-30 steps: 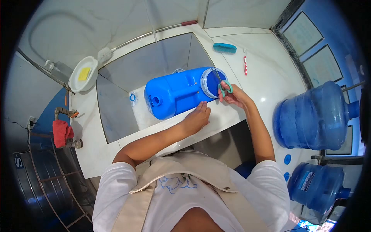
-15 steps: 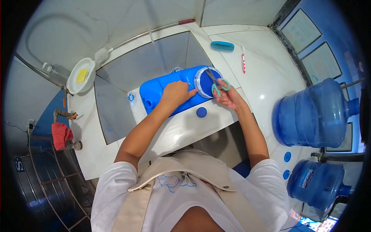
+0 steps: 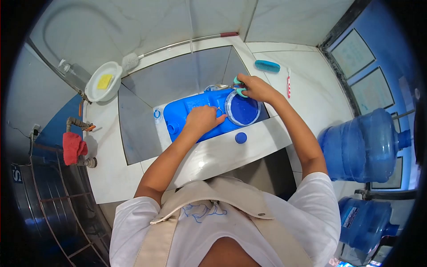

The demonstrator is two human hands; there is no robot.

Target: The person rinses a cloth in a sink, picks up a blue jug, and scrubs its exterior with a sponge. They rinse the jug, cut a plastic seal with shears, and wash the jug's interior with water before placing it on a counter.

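A blue plastic water container (image 3: 187, 108) lies on its side across the sink (image 3: 171, 75). Its round, dark blue lid (image 3: 244, 108) faces right, with clear tape (image 3: 228, 107) wrapped around the rim. My left hand (image 3: 203, 119) grips the middle of the container with fingers curled and thumb toward the tape; what lies under the fingers is hidden. In my right hand (image 3: 254, 87) is a pair of scissors with mint-green handles (image 3: 239, 92). The blades point left, over the far edge of the lid. A small blue cap (image 3: 241, 137) sits on the counter's near edge.
A teal brush (image 3: 267, 66) and a red-and-white toothbrush (image 3: 288, 84) lie at the right. A white basin (image 3: 111, 89) with a yellow sponge (image 3: 104, 81) stands left. Behind the sink rests a long-handled brush (image 3: 178, 44). Large water bottles (image 3: 356, 144) are at far right.
My right hand has carried the scissors from the lid's near right side up to its far left edge, turning the blades leftward. My left hand stays on the container. The view has shifted slightly.
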